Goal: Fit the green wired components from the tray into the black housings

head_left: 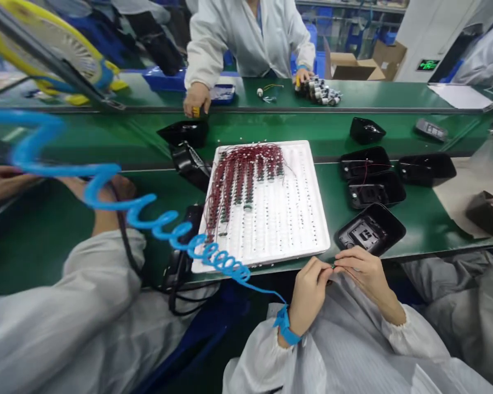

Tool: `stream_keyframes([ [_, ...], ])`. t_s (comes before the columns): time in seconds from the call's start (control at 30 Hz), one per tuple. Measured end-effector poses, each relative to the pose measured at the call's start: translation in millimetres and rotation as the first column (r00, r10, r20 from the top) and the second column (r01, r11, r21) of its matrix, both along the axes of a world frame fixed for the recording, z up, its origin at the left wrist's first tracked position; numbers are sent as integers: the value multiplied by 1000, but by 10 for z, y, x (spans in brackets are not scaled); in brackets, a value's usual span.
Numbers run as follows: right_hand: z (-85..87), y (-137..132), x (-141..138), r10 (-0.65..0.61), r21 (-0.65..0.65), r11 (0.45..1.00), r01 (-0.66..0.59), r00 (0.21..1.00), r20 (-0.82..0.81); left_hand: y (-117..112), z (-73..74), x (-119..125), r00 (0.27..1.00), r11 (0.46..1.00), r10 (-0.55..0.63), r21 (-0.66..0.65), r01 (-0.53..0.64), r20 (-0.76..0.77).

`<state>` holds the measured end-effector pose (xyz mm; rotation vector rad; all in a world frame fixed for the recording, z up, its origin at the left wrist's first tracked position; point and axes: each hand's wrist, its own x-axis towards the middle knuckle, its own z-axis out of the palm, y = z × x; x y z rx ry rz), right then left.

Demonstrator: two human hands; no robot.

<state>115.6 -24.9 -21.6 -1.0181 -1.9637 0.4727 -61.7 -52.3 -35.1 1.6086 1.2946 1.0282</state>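
Note:
Close in front of my body, at the table's near edge, my left hand (311, 290) and my right hand (363, 272) meet at their fingertips. Pinched between them is a small green circuit board (333, 266), mostly covered by the fingers. A blue wrist strap (286, 326) with a coiled cord circles my left wrist. Just beyond my hands lies an open black plastic housing (390, 225). To the left, a white foam tray (290, 219) holds rows of small parts, and dark red wires (236, 169) cover its left and far portions.
More black housings (380, 189) lie behind on the right. A blue coiled cord (160, 224) crosses the left side. Across the bench a co-worker (246, 41) in white handles yellow-tipped items. Another worker's sleeve (102, 262) is at left. A raised green shelf (250, 90) runs along the back.

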Motion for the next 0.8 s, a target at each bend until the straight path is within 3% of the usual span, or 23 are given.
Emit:
stream_keyframes([
  [0.13,-23,-121,-21,-141,18,990,140,990,23,18,-121,169,998,998,56,-18,-57,-27],
  [0.33,-116,-261,-38,-298,91,952,294,954,42,48,-209,339,998,998,46,-49,-48,-48],
  [0.47,-128,-248,16,-260,149,958,245,961,93,44,-175,341,998,996,21,-83,-25,-52],
  [0.67,-35,-150,195,-146,54,988,144,988,45,136,-70,369,999,988,-32,-153,26,-35],
  [0.8,57,-71,342,-95,35,995,93,994,60,265,5,437,995,962,-85,-256,96,54],
])
